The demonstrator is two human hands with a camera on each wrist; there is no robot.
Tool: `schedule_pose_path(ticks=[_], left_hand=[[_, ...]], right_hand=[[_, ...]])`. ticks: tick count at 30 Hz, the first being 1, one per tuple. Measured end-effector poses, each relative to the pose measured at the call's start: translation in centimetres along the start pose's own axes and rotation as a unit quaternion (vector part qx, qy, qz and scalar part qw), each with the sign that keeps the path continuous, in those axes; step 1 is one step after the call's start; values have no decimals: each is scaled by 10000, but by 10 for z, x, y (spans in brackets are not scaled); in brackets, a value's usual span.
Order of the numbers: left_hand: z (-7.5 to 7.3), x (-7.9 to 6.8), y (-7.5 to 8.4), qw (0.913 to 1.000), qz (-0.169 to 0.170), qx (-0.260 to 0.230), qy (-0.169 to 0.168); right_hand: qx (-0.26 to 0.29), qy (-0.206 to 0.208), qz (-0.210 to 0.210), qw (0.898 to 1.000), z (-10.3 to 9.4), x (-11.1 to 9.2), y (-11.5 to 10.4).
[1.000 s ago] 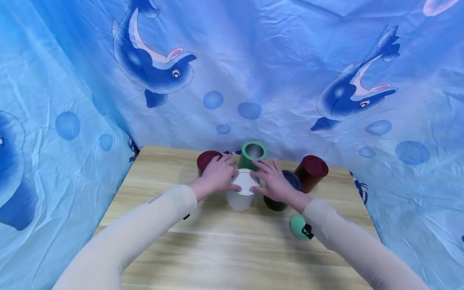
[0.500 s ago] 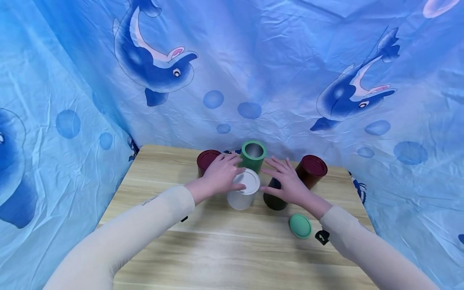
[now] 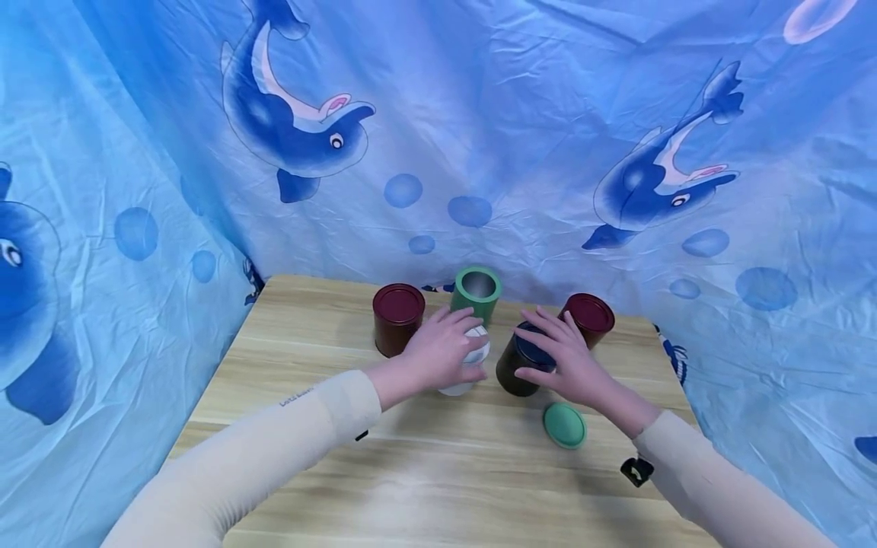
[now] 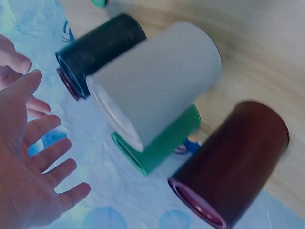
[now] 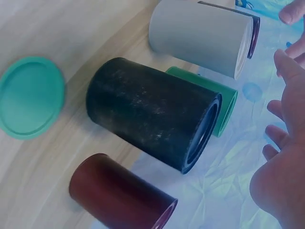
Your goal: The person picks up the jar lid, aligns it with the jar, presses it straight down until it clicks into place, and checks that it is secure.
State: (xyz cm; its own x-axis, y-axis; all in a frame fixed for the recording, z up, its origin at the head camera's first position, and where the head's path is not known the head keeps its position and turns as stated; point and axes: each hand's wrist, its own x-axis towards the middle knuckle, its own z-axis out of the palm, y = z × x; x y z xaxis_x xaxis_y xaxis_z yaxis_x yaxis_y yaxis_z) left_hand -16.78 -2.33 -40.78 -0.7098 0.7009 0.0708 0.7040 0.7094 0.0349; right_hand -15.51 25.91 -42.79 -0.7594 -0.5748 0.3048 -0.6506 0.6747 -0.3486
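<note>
My left hand (image 3: 444,350) hovers over the white can (image 4: 159,78), its fingers spread. In the left wrist view a gap shows between that hand and the can's lid. Farther right, my right hand (image 3: 567,362) is above the black can (image 5: 150,112) with loosely spread fingers. The right wrist view shows it apart from that can too. Both cans stand upright on the table, their tops partly hidden by the hands in the head view. Behind the white can stands a green can (image 5: 230,112) without a lid. A round green lid (image 3: 565,425) lies nearer me.
One dark red can (image 3: 399,323) stands left of the white can; a second dark red can (image 3: 591,313) is behind the black can's right. The wooden table (image 3: 411,487) ends at a blue dolphin-print cloth (image 3: 438,152) hanging behind and at the sides.
Both hands have shifted right. The right hand has left the white can's top and come over the black can. My left hand now covers more of the white can. The cans keep their places.
</note>
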Motion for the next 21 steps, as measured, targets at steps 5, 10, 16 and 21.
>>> schedule_pose_path(ticks=[5, 10, 16, 21], left_hand=[[12, -5, 19, 9994, 199, 152, 227], [22, -10, 41, 9992, 257, 196, 242], [38, -18, 66, 9994, 251, 19, 217], [54, -26, 81, 9991, 101, -282, 304]], right_hand=[[92, 196, -4, 9998, -2, -18, 1], [130, 235, 129, 9996, -5, -37, 2], [249, 49, 574, 9980, -7, -62, 5], [132, 48, 821, 9965, 1, -85, 13]])
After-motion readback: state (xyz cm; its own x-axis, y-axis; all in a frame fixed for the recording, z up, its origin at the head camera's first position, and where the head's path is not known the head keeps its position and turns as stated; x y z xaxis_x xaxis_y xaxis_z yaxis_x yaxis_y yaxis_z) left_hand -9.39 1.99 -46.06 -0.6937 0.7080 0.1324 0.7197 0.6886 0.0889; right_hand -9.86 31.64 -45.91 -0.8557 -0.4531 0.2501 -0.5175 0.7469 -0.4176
